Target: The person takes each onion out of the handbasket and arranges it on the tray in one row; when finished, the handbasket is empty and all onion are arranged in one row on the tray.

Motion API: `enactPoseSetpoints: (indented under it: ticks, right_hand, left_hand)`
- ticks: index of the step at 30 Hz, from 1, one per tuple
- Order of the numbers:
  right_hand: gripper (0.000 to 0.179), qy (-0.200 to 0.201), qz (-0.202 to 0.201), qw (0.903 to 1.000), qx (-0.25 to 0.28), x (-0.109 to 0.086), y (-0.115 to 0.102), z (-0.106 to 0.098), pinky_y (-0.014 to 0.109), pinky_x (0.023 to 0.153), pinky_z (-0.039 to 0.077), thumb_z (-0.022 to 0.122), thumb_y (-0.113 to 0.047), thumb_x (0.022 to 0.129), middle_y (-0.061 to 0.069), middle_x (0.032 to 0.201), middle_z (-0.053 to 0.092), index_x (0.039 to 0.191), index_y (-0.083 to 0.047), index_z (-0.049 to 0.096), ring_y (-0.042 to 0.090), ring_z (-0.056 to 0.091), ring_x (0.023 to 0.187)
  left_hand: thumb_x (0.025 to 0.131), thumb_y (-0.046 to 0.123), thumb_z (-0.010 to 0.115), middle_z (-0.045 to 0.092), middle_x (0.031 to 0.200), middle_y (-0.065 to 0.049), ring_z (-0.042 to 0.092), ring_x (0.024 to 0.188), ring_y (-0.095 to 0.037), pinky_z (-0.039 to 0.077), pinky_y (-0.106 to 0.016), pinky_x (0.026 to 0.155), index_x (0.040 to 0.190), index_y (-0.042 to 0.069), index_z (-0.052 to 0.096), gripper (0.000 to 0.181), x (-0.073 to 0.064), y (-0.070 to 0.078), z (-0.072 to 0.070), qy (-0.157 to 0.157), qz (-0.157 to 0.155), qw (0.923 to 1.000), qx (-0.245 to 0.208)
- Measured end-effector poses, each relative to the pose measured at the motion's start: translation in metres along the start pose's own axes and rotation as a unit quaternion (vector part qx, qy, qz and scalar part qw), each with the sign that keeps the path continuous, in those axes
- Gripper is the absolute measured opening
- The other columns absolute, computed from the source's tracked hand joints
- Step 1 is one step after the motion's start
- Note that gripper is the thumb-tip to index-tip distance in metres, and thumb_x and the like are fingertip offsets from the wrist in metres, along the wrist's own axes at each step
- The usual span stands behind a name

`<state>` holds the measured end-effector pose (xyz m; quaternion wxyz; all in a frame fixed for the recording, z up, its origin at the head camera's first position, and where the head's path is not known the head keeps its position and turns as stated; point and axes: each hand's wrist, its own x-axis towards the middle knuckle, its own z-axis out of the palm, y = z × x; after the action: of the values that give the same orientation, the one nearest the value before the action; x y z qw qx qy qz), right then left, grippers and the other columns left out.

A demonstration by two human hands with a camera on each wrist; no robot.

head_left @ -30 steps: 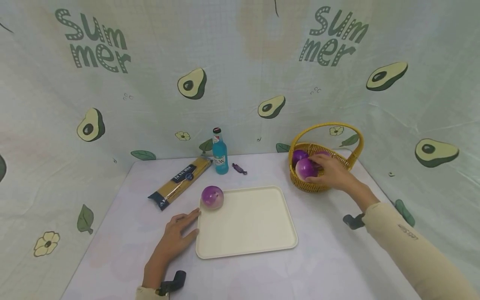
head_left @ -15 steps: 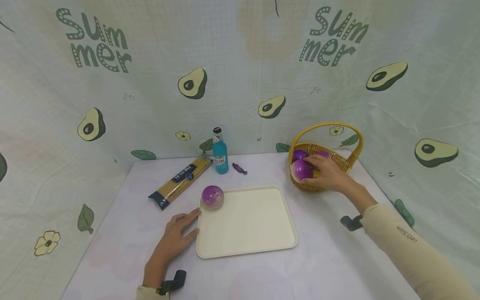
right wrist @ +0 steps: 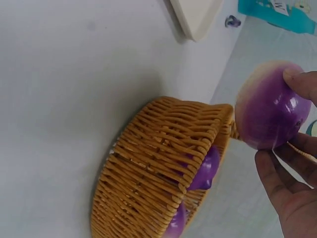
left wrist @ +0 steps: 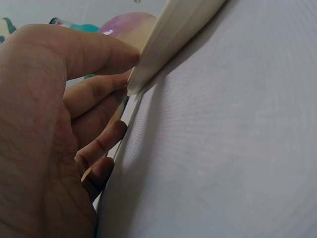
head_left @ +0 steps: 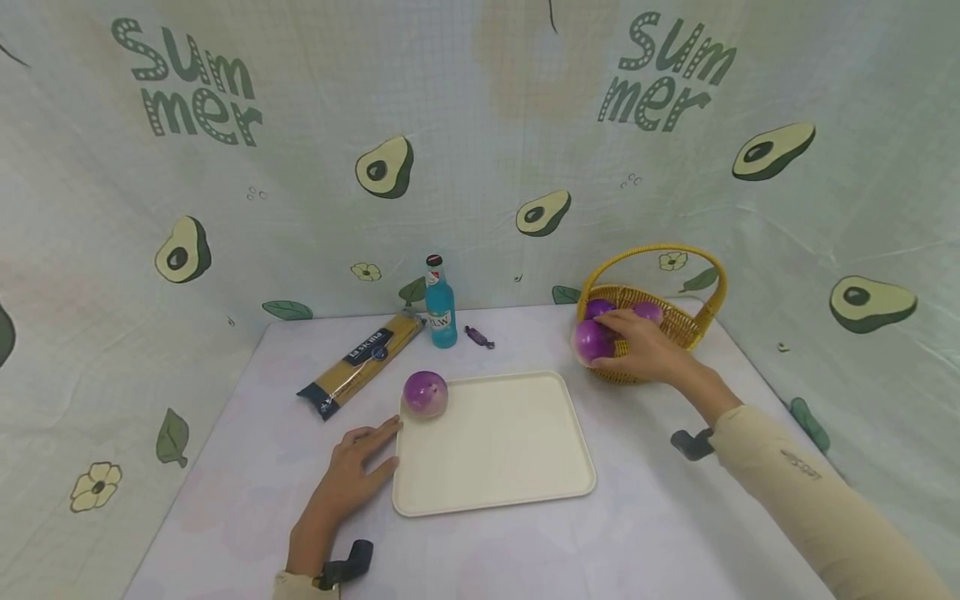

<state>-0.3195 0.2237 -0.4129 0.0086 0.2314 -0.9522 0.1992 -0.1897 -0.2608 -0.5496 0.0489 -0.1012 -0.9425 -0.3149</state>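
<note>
A pale cloth backdrop, printed with avocados, leaves, flowers and the word "Summer," rises behind and along both sides of a white tabletop, where a person in cream sleeves works with both arms extended. A cream rectangular tray lies flat near the middle of the table; beyond its right side, close to the far edge, stands a golden-brown wicker basket with a tall arched handle. The person's right hand grips a round purple-and-cream vegetable between thumb and fingers at the basket's left side, and the right wrist view shows the piece held clear of the woven rim. The left hand rests at the tray's left edge, its thumb and fingers extended and spread, fingertips touching the rim. At the far left of the table, a golden packet with dark blue ends and label lies at a slant, its upper end just beside an upright bottle of bright blue, with a dark cap. A matching vegetable sits at the tray's far left corner, while two purple vegetables lie inside the basket, the left one partly covered by the right hand. A small dark twist-wrapped sweet lies just right of the bottle.
</note>
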Motion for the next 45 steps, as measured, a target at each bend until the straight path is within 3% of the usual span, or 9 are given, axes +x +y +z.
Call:
enactPoseSetpoints:
  ticks: [29, 45]
  right_hand:
    - [0.075, -0.013, -0.007, 0.9999, 0.006, 0.004, -0.012, 0.011, 0.061, 0.107, 0.036, 0.081, -0.032, 0.085, 0.024, 0.149, 0.043, 0.146, -0.003, 0.050, 0.044, 0.039, 0.137]
    - [0.072, 0.003, -0.041, 0.9991, 0.014, 0.007, -0.017, 0.017, 0.060, 0.105, 0.040, 0.083, -0.030, 0.083, 0.023, 0.145, 0.047, 0.142, -0.002, 0.053, 0.044, 0.045, 0.132]
  left_hand:
    - [0.094, 0.034, 0.067, 0.050, 0.150, 0.009, 0.041, 0.131, -0.028, 0.030, -0.059, 0.104, 0.149, 0.032, 0.049, 0.058, 0.001, -0.004, 0.002, 0.001, 0.001, 0.9999, 0.011]
    - [0.094, 0.034, 0.067, 0.049, 0.151, 0.009, 0.041, 0.132, -0.028, 0.030, -0.059, 0.105, 0.149, 0.030, 0.050, 0.058, 0.000, -0.001, 0.000, -0.001, 0.000, 1.0000, 0.004]
